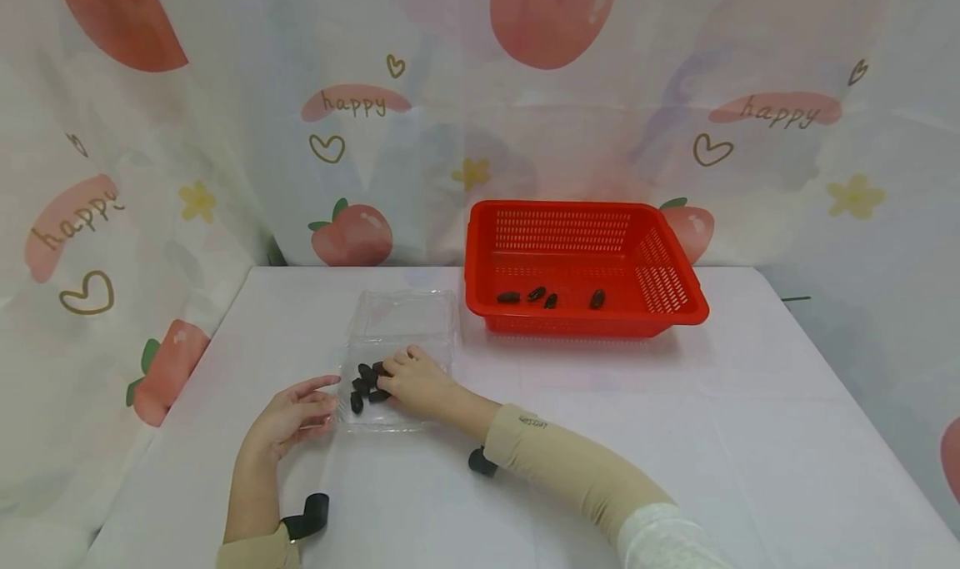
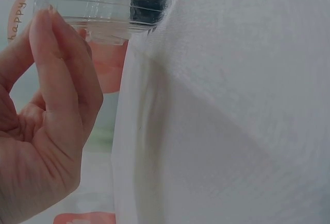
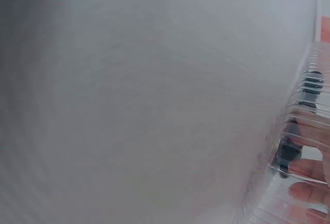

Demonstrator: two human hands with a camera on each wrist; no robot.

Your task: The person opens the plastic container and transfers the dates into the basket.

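Head view: dark fruits [image 1: 356,402] lie between the hands, nearer the right hand [image 1: 416,381], whose grip I cannot tell; the left hand [image 1: 296,415], fingers loose, touches the clear box [image 1: 384,426].

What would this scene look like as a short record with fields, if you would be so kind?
Left hand: at the left edge of the clear box; grip unclear
Right hand: in the box, fingers at dark pieces; grip unclear
Lid: see-through, open, on the far side
Basket: red, perforated, beyond and to the right of the box
Basket contents: four similar pieces visible
Table: white
Backdrop: printed with fruit, hearts and "happy"
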